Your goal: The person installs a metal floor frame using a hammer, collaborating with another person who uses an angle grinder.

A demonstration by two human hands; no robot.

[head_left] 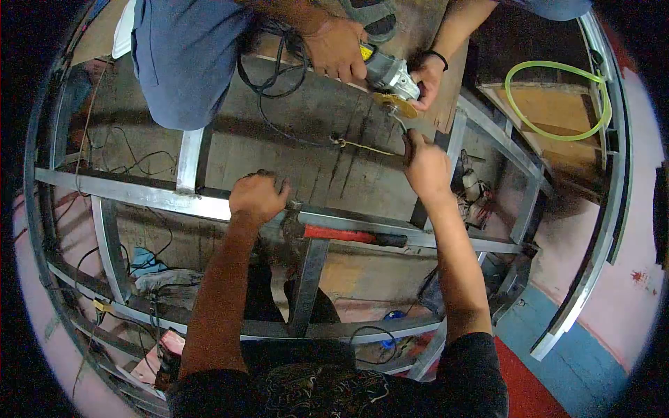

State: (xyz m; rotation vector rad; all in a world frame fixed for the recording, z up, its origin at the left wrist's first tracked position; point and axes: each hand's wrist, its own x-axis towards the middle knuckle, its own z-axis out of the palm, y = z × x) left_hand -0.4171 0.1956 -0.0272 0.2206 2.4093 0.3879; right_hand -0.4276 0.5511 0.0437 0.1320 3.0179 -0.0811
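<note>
The left hand [258, 197] is closed over the steel frame rail [160, 198], beside a red-handled hammer [348, 235]. The right hand [425, 166] is pinched on a tool at the disc of the angle grinder [390, 75], which is held by a co-worker's hands [338, 47]. Fingers could be cut if the grinder were started, since its black cord [279, 83] lies connected.

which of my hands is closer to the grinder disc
Right. The right hand reaches just below the grinder disc; the left hand grips the metal frame, farther down-left.
</note>
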